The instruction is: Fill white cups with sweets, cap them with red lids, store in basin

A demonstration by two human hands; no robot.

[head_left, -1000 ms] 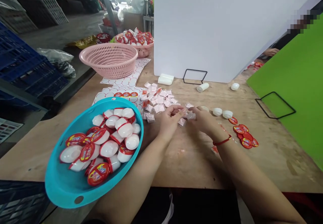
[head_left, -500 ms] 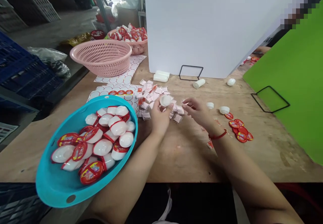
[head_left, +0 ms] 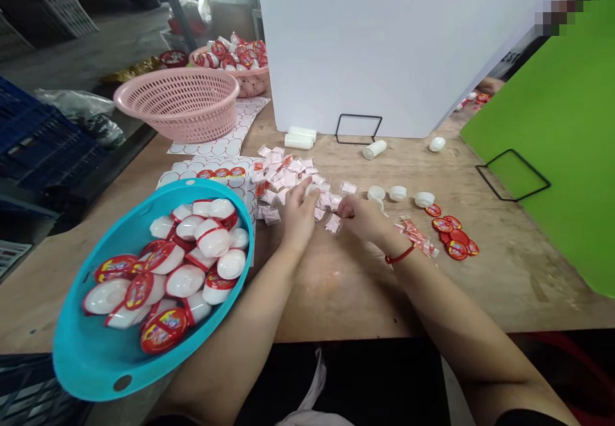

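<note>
My left hand (head_left: 298, 213) is closed round a small white plastic cup (head_left: 312, 190), mostly hidden by the fingers, over a pile of small clear packets with pale pink contents (head_left: 287, 178). Just right of it, my right hand (head_left: 361, 216) has thumb and fingers pinched together at the pile's edge; what is between them is too small to make out. One packet (head_left: 333, 223) lies close to those fingertips. Beyond the right hand stand several white cups (head_left: 398, 193). Round red printed lids (head_left: 456, 240) and red-and-clear strips of wrapping (head_left: 417, 237) lie to the right.
A blue basin (head_left: 91, 362) of lidded white cups stands at my left. Behind it are a pink basket (head_left: 177, 109) and printed sheets (head_left: 235, 147). A white board (head_left: 355, 41) and a green board (head_left: 567, 138) rise at the back and right. White tubes (head_left: 375, 149) lie before them.
My left hand has turned, so the cup's mouth no longer faces up in plain sight. The right hand has moved slightly down and left, its fingers now pinched. The view has shifted a little.
</note>
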